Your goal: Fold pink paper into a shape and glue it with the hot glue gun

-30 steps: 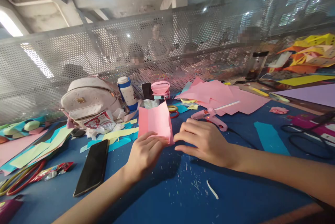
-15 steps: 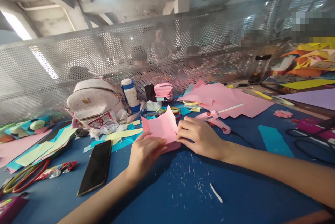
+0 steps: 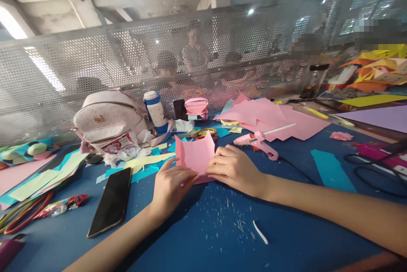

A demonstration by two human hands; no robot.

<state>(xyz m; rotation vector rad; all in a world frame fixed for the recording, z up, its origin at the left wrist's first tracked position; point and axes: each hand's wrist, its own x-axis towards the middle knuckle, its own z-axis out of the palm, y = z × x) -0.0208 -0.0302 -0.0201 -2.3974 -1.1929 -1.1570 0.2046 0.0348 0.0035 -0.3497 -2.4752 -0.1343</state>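
A folded pink paper point(image 3: 195, 153) lies on the blue table point(image 3: 203, 234) in front of me, its far edge lifted with two raised corners. My left hand point(image 3: 170, 187) presses down on its near left edge with curled fingers. My right hand point(image 3: 235, 168) pinches its near right edge, fingers together on the paper. A pink glue gun point(image 3: 259, 141) with a white glue stick lies just beyond my right hand.
A black phone point(image 3: 111, 202) lies left of my left arm. A white backpack point(image 3: 106, 117), a bottle point(image 3: 154, 111), paper scraps and a stack of pink sheets point(image 3: 273, 117) sit further back. Black scissors point(image 3: 375, 170) lie at right. People sit behind a perforated metal screen point(image 3: 95, 64).
The pink paper, held more upright a second ago, has been pushed down flatter onto the table. Both hands moved closer together on its near edge.
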